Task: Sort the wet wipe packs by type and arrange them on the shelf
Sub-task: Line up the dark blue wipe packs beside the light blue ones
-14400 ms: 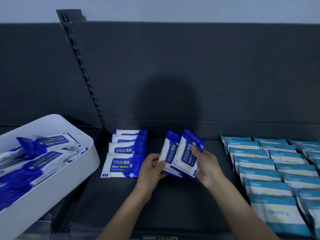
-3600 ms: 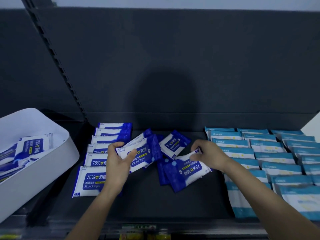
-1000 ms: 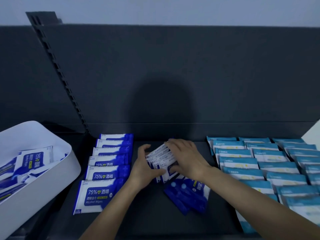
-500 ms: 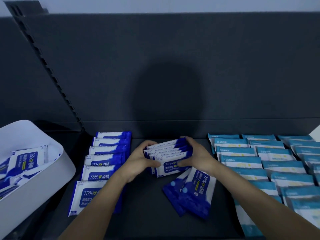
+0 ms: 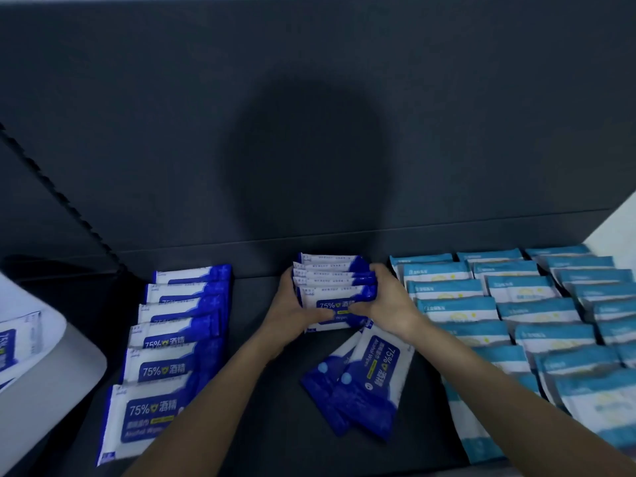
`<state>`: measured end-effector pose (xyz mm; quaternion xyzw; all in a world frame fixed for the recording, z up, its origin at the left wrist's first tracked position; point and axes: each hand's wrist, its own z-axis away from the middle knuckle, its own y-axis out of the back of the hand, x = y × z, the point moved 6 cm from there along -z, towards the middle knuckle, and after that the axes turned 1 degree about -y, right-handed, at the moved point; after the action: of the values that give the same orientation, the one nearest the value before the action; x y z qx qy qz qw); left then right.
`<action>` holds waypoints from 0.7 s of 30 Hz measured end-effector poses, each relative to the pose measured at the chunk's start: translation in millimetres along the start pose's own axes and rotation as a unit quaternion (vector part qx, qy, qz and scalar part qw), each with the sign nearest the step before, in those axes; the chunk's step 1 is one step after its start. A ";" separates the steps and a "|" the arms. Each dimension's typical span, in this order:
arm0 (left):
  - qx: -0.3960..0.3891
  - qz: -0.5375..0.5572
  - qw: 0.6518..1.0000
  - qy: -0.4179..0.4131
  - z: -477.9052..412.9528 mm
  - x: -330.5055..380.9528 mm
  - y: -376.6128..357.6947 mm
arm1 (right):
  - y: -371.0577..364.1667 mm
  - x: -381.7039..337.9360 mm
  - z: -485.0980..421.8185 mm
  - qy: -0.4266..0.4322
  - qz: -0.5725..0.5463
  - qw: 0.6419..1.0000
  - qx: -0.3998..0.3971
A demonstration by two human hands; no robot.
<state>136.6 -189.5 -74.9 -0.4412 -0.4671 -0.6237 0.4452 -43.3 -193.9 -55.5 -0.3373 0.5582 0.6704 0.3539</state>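
Across the dark shelf (image 5: 275, 449), pale-blue packs (image 5: 516, 304) fill the right side and a finished row of alcohol-wipe packs (image 5: 179, 339) runs down the left. Between them, near the back, a fanned bundle (image 5: 334, 287) is gripped at either end by the left hand (image 5: 292, 311) and right hand (image 5: 385, 304). It is best squared parallel to the finished row, leaving room in front for the two loose packs (image 5: 364, 380)

1. The person's left hand (image 5: 292, 315), at the centre of the frame, is bare, with slender fingers.
2. The right hand (image 5: 390, 304), just right of centre, is bare as well.
3. The left forearm (image 5: 213, 401), reaching the lower edge, is uncovered along all its visible length.
4. The right forearm (image 5: 516, 401), reaching the lower right corner, is uncovered too.
5. Fingernails are too blurred to tell.
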 end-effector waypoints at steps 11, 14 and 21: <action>-0.041 0.009 0.999 -0.014 -5.1 5.8 -31.3 | 14.1 -2.0 1.7 0.005 -0.001 0.999 0.036; -0.031 0.018 0.999 0.004 -11.2 8.6 -33.1 | 18.6 -1.9 -5.2 -0.002 0.029 0.998 0.061; -0.060 -0.025 0.998 -0.007 -2.4 7.7 -32.9 | 7.5 1.9 4.0 0.022 0.186 0.982 -0.008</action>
<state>102.8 -187.4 -74.1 -0.4593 -0.4430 -0.6585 0.3989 -50.9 -190.6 -52.7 -0.2454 0.6136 0.7212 0.2078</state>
